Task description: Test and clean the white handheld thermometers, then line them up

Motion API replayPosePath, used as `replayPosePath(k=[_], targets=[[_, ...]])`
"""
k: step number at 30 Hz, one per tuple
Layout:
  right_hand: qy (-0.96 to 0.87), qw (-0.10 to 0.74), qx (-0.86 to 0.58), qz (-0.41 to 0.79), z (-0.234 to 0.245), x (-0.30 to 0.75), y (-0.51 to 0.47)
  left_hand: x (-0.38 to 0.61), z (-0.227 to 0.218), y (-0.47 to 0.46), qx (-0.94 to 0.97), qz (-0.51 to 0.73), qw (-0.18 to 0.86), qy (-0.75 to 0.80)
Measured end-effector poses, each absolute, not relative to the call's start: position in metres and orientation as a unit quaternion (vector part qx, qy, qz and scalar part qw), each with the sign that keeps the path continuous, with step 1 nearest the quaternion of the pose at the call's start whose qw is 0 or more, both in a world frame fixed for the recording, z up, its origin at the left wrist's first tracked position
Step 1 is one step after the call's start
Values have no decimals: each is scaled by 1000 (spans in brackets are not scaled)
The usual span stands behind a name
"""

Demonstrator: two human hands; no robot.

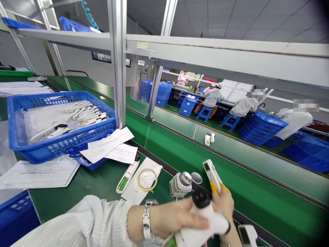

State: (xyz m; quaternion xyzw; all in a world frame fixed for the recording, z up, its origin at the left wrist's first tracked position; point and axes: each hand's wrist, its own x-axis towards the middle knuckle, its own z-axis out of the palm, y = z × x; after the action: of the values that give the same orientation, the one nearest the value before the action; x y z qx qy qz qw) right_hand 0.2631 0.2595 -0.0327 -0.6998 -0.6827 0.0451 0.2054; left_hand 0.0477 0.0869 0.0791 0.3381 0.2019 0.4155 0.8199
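Note:
My left hand [181, 218], a bracelet at its wrist, is closed around a white handheld thermometer [203, 223] with a black end. Some green shows beneath that thermometer at the bottom edge. Farther right, my right hand [223, 200], with yellow finger covers, grips a second white thermometer [210, 171] with a small dark display, held over the green belt. My left hand and its thermometer partly hide my right wrist. Just beyond my left hand stands a bottle [180, 185] with a metal cap. Another white thermometer [248, 236] lies at the lower right.
A blue basket [61, 140] holding several thermometers sits at left, near papers [41, 173] and a small blue tray [92, 165]. A thermometer with green batteries [127, 178] lies by a tape roll [147, 179]. Metal posts [117, 68] rise ahead. Co-workers [213, 96] sit beyond the belt [257, 185].

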Motion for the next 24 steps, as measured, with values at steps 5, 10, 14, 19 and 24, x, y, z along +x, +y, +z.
replayPosePath(k=[5,10,14,19,24], targets=[[-667,165,-726,42,-51,293,177,46,24,60,257,347,840,328],[-704,256,-660,-58,-46,304,112,5,12,54,202,400,842,302],[-769,332,-545,-16,-22,250,91,-39,20,62,145,507,793,306],[-872,138,-458,104,11,141,96,-74,17,84,104,622,713,307],[-884,36,-460,75,17,86,112,-81,1,98,67,627,705,325]])
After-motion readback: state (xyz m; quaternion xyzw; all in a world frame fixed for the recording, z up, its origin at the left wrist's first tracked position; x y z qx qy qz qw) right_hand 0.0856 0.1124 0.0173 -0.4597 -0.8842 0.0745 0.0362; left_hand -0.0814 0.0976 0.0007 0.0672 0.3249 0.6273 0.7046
